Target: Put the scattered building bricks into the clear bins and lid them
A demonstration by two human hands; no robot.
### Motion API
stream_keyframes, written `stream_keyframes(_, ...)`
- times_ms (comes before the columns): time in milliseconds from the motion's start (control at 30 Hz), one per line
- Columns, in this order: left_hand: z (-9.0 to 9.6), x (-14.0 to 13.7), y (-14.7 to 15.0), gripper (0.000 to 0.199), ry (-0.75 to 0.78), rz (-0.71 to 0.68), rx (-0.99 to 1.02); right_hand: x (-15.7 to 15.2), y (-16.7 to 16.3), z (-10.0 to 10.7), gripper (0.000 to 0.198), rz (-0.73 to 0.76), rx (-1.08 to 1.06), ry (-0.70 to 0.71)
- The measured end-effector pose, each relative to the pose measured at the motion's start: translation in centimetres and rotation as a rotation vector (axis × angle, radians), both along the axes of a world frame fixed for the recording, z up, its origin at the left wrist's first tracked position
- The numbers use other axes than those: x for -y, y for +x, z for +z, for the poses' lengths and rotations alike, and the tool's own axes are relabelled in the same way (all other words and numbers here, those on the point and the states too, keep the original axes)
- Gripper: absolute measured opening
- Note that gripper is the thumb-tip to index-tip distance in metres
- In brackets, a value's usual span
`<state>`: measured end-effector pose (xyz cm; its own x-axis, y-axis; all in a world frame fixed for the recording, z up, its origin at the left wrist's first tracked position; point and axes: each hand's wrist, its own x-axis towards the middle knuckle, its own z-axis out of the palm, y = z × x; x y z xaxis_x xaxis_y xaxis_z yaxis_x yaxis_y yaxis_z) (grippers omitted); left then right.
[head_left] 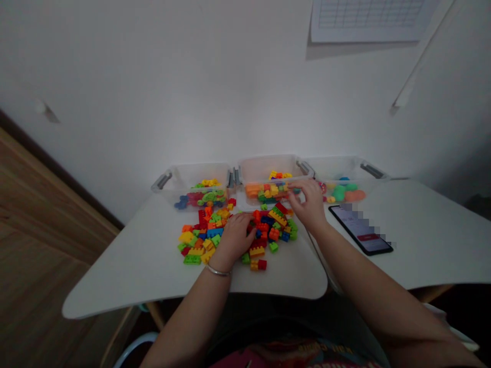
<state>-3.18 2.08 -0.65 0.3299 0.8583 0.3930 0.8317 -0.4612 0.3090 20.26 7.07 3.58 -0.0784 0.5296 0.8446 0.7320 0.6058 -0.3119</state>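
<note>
A heap of toy building bricks (215, 232) in red, yellow, green, orange and blue is spread on the white table. My left hand (237, 236) rests on the heap with its fingers apart, thumb toward the red bricks; its fingertips are partly lost among them. At the front right rim of the middle clear plastic bin (274, 159) is my right hand (309, 202). Its thumb and index finger are bent toward each other in a pinch, and anything between them is too small to make out. Bricks, some orange and yellow (272, 190), lie inside that bin.
The left clear bin (203, 168) holds coloured pieces, some green and blue. In the right clear bin (333, 163) are rounded green and orange pieces. A phone (360, 230) lies right of my right hand. The wall (230, 102) stands behind the bins.
</note>
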Motion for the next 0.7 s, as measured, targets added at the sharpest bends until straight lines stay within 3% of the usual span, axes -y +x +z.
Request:
stream_keyframes(100, 0.1, 0.0, 0.1, 0.031, 0.000, -0.002, -0.003, 1.8, -0.1, -1.0, 0.010, 0.132, 0.172, -0.123)
stream_keyframes(167, 0.1, 0.0, 0.1, 0.032, -0.002, -0.005, -0.003, 2.7, 0.0, -2.1, 0.013, 0.133, 0.240, -0.222)
stream_keyframes(333, -0.2, -0.2, 0.0, 0.033, -0.004, -0.004, -0.005, 3.9, 0.8, -4.6, 0.018, 0.079, 0.162, -0.426)
stream_keyframes(700, -0.3, -0.2, 0.0, 0.034, -0.026, 0.008, -0.020, 3.7, 0.7, -6.0, 0.017, 0.051, 0.111, -0.457)
